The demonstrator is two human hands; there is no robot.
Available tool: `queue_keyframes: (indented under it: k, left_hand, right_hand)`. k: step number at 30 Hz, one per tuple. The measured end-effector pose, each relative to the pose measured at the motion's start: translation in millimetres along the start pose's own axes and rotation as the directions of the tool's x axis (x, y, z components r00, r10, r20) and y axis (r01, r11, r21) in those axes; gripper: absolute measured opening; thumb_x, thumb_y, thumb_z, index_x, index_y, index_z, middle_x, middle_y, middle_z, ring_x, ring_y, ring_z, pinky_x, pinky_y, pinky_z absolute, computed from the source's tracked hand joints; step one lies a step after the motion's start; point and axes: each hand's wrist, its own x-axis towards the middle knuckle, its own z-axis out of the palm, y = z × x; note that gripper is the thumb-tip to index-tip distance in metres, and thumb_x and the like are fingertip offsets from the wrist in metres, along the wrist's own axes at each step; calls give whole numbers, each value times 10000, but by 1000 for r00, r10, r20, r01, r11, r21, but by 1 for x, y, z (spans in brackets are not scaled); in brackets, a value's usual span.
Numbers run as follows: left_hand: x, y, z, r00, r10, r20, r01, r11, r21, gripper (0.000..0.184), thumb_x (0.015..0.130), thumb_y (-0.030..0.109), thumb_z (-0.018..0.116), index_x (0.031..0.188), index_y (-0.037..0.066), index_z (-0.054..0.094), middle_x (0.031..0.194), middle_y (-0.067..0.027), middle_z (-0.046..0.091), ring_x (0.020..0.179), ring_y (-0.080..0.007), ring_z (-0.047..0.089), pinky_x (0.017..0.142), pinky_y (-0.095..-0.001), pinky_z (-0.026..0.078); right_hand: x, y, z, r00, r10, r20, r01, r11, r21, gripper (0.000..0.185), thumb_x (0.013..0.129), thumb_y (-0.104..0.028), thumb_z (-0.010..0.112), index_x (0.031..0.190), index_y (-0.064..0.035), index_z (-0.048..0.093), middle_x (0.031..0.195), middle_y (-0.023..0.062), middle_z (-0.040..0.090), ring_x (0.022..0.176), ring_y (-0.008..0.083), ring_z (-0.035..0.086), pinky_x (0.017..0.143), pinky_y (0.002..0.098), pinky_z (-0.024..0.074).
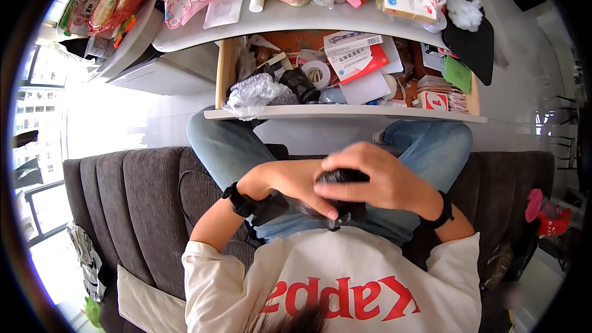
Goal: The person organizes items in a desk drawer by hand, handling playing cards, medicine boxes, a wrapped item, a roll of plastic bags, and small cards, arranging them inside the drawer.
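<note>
Over the lap, both hands close around a dark, shiny object (344, 176), which they largely cover. My left hand (295, 180) reaches in from the left with its fingers bent against the object's side. From the right, my right hand (370, 179) curves over its top, thumb and fingers on either side. A small dark end with a glint (333, 223) sticks out below the hands. What exactly the object is cannot be made out.
An open drawer (345, 111) with a white and red box (357, 61), bubble wrap (254, 94), tape (316, 74) and cards (434, 100) stands ahead. Above it, a cluttered desk (296, 23). Dark sofa (148, 197) behind the jeans-clad legs (222, 142).
</note>
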Motion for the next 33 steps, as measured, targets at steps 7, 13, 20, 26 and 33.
queue_keyframes:
  k: [7,13,20,26,33]
  left_hand:
    - [-6,-7,23,659,211,-722,367,747,554,443,693,116,724,1076,-3,536,891,-176,623,791,-278,619,759,-335,462]
    - [-27,-22,-7,958,20,-287,27,987,157,479,693,181,770,1076,-2,548,908,-66,622,836,-137,558,785,-276,444]
    - [-40,-36,-26,794,-55,-605,-9,995,-102,276,704,85,739,908,6,571,711,26,553,696,-69,522,647,-232,446]
    - [-49,-48,-36,559,56,-827,-115,993,-11,183,680,26,677,829,2,573,733,-2,589,664,-70,500,648,-235,437]
    - [-56,-41,-49,544,31,-838,-120,992,-41,220,648,31,701,831,7,581,725,-4,589,673,-79,503,670,-244,442]
  right_hand:
    - [11,8,0,814,496,303,-581,715,389,573,773,-73,632,1286,-53,377,1188,169,478,905,292,566,775,339,483]
    - [24,25,7,900,169,402,-252,954,165,484,718,-69,674,1170,-49,504,1133,124,506,906,291,568,736,313,473]
    - [92,136,0,854,370,366,-337,929,-155,443,765,21,512,1204,-11,462,1057,160,511,969,323,528,841,376,436]
    - [132,232,56,907,414,-81,-319,546,-774,220,760,-15,514,967,49,554,924,203,555,856,332,578,762,399,467]
    - [147,261,66,792,532,-301,-583,805,-109,210,893,-128,426,972,38,527,938,177,559,870,297,534,793,363,423]
